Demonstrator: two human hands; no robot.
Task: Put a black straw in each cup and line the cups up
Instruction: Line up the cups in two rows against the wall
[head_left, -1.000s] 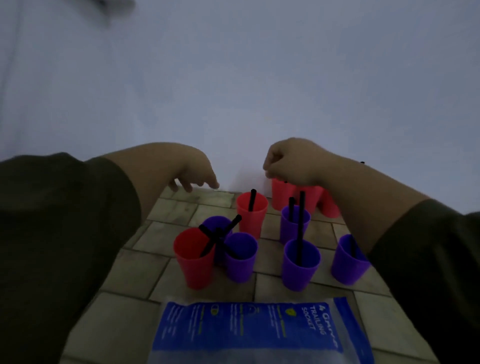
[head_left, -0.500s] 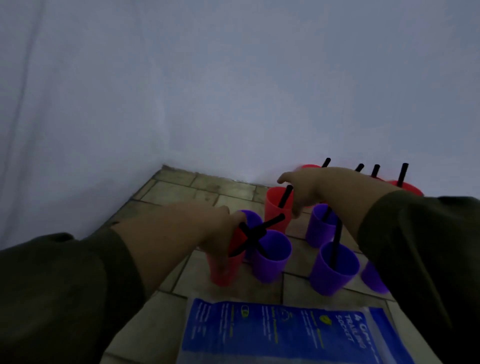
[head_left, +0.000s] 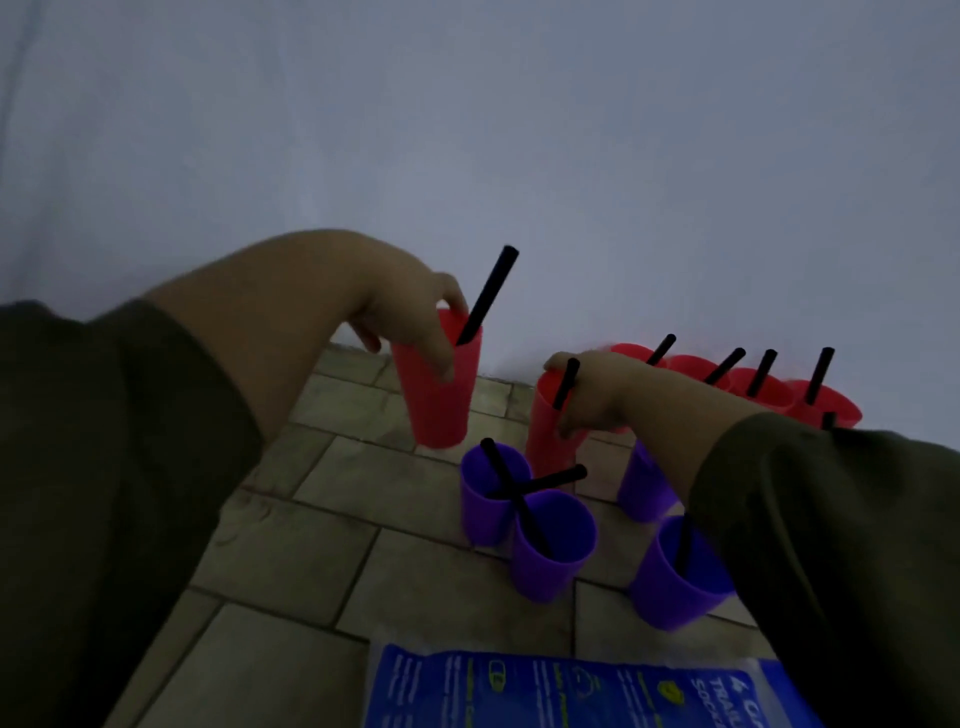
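We log a change: left hand (head_left: 410, 317), fingers wrapped round a red plastic cup (head_left: 441, 400) with black straw (head_left: 488, 293), now holds it lifted off the tiled floor (head_left: 332, 519). Right hand (head_left: 592, 397) fingers clasp a second red cup (head_left: 543, 447), likely row-bound.

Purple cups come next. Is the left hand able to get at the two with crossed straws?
Probably not yet: the left hand grips a red cup. Nothing blocks the two purple cups just below it, so likely yes once freed.

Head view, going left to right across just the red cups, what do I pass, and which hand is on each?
Left red cup, gripped by the left hand → middle red cup, gripped by the right hand → row of red cups with straws, no hand on them.
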